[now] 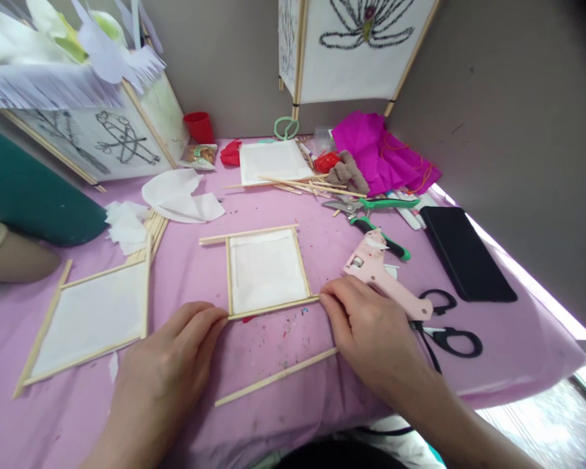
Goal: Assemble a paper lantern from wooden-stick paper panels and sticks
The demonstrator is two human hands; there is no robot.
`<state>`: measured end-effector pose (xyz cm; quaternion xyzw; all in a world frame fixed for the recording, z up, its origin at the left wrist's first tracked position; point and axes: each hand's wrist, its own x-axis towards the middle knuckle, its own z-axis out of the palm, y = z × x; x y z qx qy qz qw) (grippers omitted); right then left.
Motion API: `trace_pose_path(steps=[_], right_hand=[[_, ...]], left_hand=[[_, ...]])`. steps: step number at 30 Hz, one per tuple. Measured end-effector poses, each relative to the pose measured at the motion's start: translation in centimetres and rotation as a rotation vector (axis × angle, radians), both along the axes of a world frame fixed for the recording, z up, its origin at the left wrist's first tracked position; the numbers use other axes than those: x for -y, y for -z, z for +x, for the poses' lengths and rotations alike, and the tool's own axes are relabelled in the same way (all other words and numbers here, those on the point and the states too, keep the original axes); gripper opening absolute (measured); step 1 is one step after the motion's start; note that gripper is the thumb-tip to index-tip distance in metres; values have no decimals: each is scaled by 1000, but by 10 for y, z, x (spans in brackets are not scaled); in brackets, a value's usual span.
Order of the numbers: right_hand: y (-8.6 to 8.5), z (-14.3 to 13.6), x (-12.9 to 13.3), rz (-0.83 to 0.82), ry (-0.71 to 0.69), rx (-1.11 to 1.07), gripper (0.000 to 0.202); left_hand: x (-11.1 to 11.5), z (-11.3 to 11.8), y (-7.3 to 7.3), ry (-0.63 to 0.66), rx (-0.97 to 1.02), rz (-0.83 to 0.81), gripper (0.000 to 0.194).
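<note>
A small frame of thin wooden sticks with a white paper panel (266, 270) lies flat in the middle of the table. Along its near edge runs a wooden stick (273, 307). My left hand (176, 355) pinches this stick's left end between thumb and fingers. At the other end, my right hand (368, 326) is closed on the stick's right tip. A loose wooden stick (276, 378) lies nearer to me, its right end by my right hand. Just beyond that hand rests a pink glue gun (385, 273).
To the left is another paper-covered stick frame (90, 319). Black-handled scissors (456, 342), green-handled pruning shears (366, 208) and a black phone (469, 254) lie right. Behind are loose sticks (317, 185), magenta paper (371, 153), a red cup (199, 127) and a paper lantern (127, 140).
</note>
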<state>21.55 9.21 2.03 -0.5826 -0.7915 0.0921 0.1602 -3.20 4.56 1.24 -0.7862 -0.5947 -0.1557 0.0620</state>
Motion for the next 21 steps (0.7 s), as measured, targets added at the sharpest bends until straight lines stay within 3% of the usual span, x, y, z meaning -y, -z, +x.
trace_pose_path(steps=[7,15,21], right_hand=[[1,0,1,29,-10,40,18],[-1,7,0,-58,6,-152,12],[0,8,2,-37,5,-199,14]], left_hand=[[-1,5,-2,-32,87,-35,21],[0,4,-3,-49,93,-49,22],[3,0,1,-34,76,-53,23]])
